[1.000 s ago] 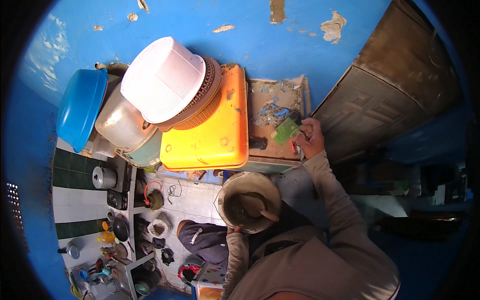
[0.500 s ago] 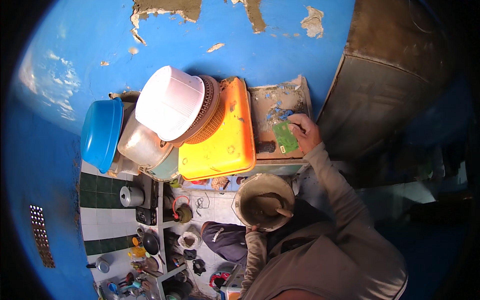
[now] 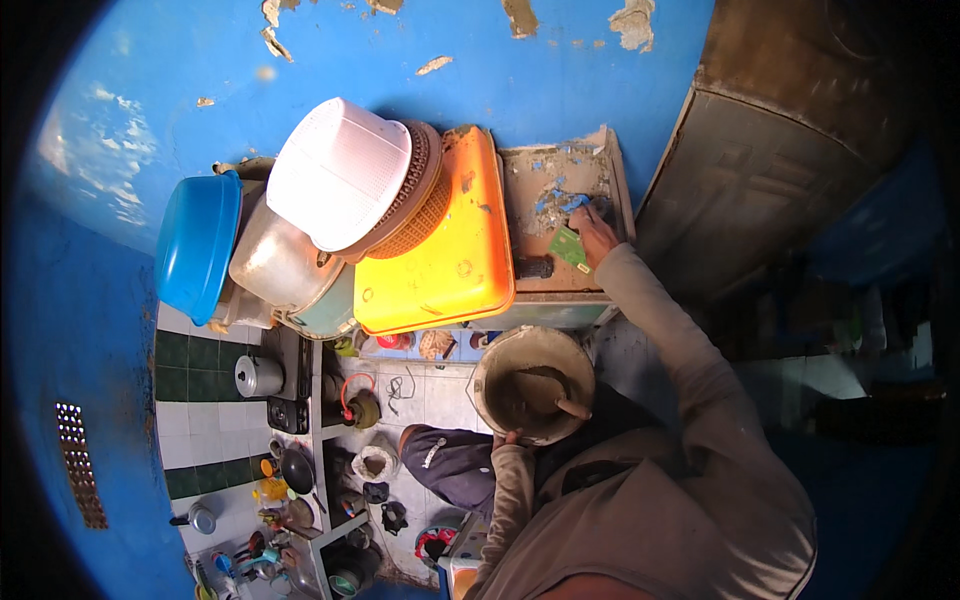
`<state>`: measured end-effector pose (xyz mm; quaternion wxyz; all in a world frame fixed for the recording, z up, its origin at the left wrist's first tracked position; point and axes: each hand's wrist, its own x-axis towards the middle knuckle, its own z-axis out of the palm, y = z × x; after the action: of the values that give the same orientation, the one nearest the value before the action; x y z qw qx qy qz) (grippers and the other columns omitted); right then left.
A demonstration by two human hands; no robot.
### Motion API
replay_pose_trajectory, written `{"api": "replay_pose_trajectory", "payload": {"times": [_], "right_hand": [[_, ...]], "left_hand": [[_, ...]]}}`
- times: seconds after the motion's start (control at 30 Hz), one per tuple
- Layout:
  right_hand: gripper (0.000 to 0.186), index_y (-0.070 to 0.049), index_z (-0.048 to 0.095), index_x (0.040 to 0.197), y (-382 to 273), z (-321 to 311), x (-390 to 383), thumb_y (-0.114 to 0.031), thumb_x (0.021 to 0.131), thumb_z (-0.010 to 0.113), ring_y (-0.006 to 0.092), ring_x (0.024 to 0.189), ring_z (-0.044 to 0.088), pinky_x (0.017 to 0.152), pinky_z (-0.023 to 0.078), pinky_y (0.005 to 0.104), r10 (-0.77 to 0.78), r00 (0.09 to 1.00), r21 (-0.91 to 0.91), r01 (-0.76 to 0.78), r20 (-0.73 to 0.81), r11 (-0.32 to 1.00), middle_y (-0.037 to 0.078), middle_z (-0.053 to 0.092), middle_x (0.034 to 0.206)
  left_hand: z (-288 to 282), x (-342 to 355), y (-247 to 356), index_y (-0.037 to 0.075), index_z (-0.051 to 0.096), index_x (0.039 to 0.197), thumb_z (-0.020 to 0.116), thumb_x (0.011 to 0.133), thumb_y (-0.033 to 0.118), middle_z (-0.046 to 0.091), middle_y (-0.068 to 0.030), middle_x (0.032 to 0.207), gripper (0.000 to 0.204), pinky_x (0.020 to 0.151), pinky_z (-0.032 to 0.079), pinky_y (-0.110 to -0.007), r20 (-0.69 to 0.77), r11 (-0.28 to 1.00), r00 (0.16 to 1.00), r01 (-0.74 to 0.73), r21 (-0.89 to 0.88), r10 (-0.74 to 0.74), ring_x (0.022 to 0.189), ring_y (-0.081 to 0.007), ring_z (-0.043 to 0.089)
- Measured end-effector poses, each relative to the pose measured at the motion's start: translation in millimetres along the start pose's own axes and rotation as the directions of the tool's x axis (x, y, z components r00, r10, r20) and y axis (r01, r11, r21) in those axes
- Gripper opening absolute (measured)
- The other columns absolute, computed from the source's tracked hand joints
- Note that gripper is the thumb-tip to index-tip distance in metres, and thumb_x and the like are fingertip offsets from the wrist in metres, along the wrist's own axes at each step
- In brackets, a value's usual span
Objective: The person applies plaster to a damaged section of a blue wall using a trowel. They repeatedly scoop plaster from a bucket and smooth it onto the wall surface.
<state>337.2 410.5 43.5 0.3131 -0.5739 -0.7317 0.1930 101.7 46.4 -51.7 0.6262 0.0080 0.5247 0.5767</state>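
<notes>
My right hand (image 3: 598,236) reaches over a dusty cabinet top (image 3: 535,270), fingers closed on a thin green card (image 3: 569,249). Its fingertips are beside a scatter of blue paint flakes and grey crumbs (image 3: 556,205); whether they touch them I cannot tell. My left hand (image 3: 508,439) grips the near rim of a mortar-stained bucket (image 3: 487,370) held at my lap. Inside it lies grey-brown mix, with a tool whose wooden handle (image 3: 573,408) leans on the right side; its head is hidden. A small black object (image 3: 534,267) lies left of the card.
Left of the debris stand a yellow-orange tub (image 3: 430,290), brown baskets (image 3: 415,225), a white basket (image 3: 335,175), a metal pot (image 3: 275,265) and a blue basin (image 3: 197,245). A tall dark cabinet (image 3: 735,190) rises at right. The blue wall (image 3: 480,100) behind has peeled patches.
My right hand has moved forward and slightly left with the green card, toward the paint flakes. The view has shifted a little; my left hand still holds the bucket.
</notes>
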Motion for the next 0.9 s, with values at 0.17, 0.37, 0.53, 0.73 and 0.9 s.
{"api": "replay_pose_trajectory", "payload": {"times": [0.17,0.37,0.53,0.73,0.9], "right_hand": [[0.049,0.006,0.043,0.114,-58.4,-25.5,2.8,0.009,0.068,0.06,0.0383,0.099,0.052,0.081,0.044,0.0433,0.089,0.984,-0.333,-0.033,0.153,0.942,0.024,0.045,0.111],[0.047,0.003,0.044,0.113,20.0,32.4,-1.7,0.006,0.069,0.06,0.0336,0.088,0.054,0.075,0.045,0.0426,0.079,0.991,-0.163,-0.061,0.105,0.985,0.02,0.047,0.1],[0.027,-0.006,0.053,0.108,52.8,47.3,-7.6,-0.007,0.081,0.053,0.026,0.073,0.056,0.068,0.046,0.0433,0.052,0.998,-0.148,-0.045,0.044,0.988,0.012,0.048,0.088],[0.03,-0.008,0.055,0.113,-43.4,-16.9,-23.3,-0.011,0.083,0.054,0.0256,0.082,0.058,0.068,0.048,0.0412,0.091,0.991,-0.458,-0.035,0.1,0.888,0.013,0.054,0.104],[0.035,-0.003,0.052,0.116,-56.4,-30.3,-30.8,0.0,0.081,0.054,0.0184,0.086,0.058,0.063,0.049,0.0298,0.239,0.971,-0.164,-0.236,-0.005,0.958,0.011,0.056,0.103]], "left_hand": [[-2.4,-0.4,-11.0,0.014,0.041,0.129,0.058,0.079,0.006,0.053,-0.0068,0.114,0.053,0.075,0.052,-0.042,0.017,0.994,0.998,-0.062,-0.086,0.063,0.097,-0.0234,0.054],[10.1,-1.1,-1.2,0.012,0.041,0.129,0.056,0.08,0.004,0.055,-0.0073,0.112,0.052,0.078,0.051,-0.04,0.016,0.996,1.0,-0.02,-0.083,0.021,0.095,-0.0235,0.055],[11.4,0.6,-1.4,0.011,0.041,0.129,0.055,0.077,0.003,0.055,-0.0086,0.111,0.054,0.079,0.051,-0.041,-0.007,0.999,0.999,-0.034,-0.042,0.034,0.094,-0.0249,0.055],[12.6,-2.2,-3.4,0.01,0.042,0.128,0.054,0.076,0.002,0.055,-0.0084,0.111,0.054,0.078,0.051,-0.04,-0.057,0.998,0.998,0.01,-0.061,-0.013,0.094,-0.0242,0.055],[14.0,-0.5,-3.3,0.011,0.043,0.127,0.055,0.077,0.002,0.056,-0.0076,0.109,0.053,0.077,0.051,-0.04,-0.081,1.0,0.996,-0.022,-0.01,0.021,0.093,-0.0233,0.056]]}}
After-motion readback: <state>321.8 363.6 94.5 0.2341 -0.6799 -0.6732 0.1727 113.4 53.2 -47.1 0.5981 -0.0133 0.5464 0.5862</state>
